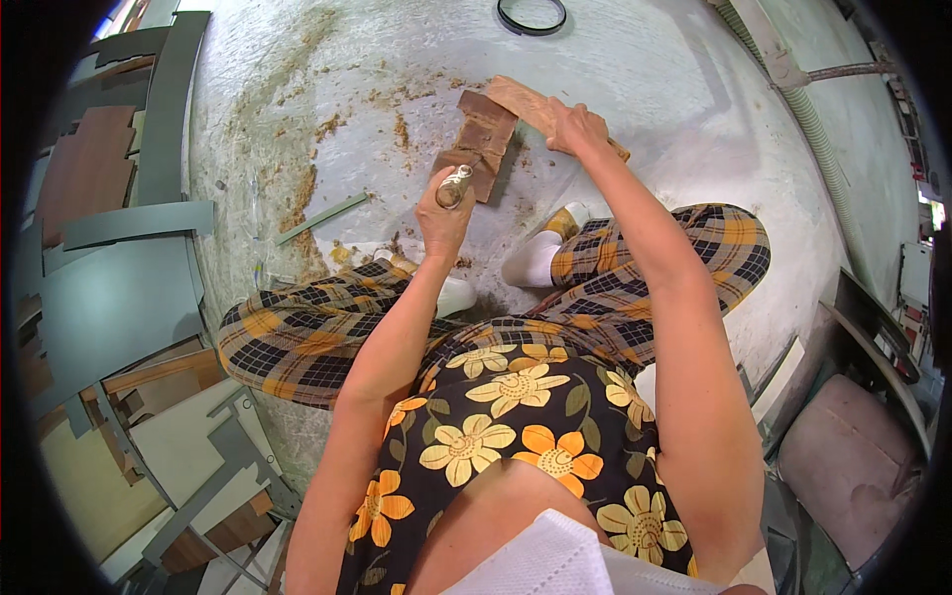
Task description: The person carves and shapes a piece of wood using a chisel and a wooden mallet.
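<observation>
My left hand (443, 220) is closed round the handle of a chisel (455, 188), its round, metal-ringed butt turned up toward me. The blade is hidden below the fist. Under it lies a brown wooden block (484, 147) with notches cut across its top, flat on the floor between my feet. My right hand (578, 131) grips a lighter length of wood (523, 102) near its lower right end. Its far end reaches over the upper end of the block; whether the two touch I cannot tell.
Wood shavings (315, 178) litter the concrete floor on the left, near a thin green strip (323, 218). A black ring (532, 14) lies at the far side. Stacked boards (119, 307) line the left; a corrugated hose (818, 149) and a pinkish chair-like panel (853, 466) stand right.
</observation>
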`<move>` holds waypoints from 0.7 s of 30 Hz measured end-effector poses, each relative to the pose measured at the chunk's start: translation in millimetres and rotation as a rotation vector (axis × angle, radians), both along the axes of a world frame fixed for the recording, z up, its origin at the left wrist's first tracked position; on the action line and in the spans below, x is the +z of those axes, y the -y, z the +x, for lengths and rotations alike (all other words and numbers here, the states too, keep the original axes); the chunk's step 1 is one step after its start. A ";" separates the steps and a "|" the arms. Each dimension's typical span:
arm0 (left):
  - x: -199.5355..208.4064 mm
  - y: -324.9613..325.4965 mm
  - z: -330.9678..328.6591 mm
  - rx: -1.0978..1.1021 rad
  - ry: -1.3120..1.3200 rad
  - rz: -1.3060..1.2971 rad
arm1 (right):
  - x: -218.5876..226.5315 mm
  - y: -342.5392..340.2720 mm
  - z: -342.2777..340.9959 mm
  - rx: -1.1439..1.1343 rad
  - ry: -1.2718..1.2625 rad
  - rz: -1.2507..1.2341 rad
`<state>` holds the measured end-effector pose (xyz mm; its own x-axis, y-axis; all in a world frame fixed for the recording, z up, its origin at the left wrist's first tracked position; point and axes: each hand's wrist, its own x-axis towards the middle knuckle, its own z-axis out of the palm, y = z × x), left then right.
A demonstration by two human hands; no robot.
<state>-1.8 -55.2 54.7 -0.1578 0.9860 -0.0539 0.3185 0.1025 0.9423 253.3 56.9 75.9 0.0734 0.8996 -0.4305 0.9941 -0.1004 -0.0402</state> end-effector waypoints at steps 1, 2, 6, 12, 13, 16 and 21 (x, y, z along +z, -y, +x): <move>2.9 -1.0 0.1 -0.017 -0.057 0.022 | -0.3 3.5 -0.7 -0.005 -0.002 -0.002; 6.1 -0.9 0.4 -0.021 -0.059 0.020 | -0.5 7.5 -1.6 0.001 -0.009 0.024; 9.1 2.9 -3.3 -0.027 0.003 -0.031 | -2.3 13.4 -4.8 0.002 -0.015 0.060; -1.1 8.5 -0.2 -0.082 0.088 0.040 | -9.2 10.8 -4.1 -0.092 -0.022 -0.016; -7.7 11.6 -1.1 -0.063 0.133 0.054 | -7.4 11.6 -6.2 -0.090 -0.026 -0.016; -27.2 8.4 -5.9 0.094 0.351 0.020 | -3.3 14.9 -10.7 -0.076 -0.040 0.001; -47.5 -5.5 -10.2 0.319 0.578 -0.049 | -4.9 17.1 -9.0 -0.133 -0.063 -0.019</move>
<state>-12.1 -49.7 7.3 -0.3737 0.8899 -0.2615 -0.2901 0.1556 0.9443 244.4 39.8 71.0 0.1638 0.8755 -0.4546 0.9677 -0.2322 -0.0986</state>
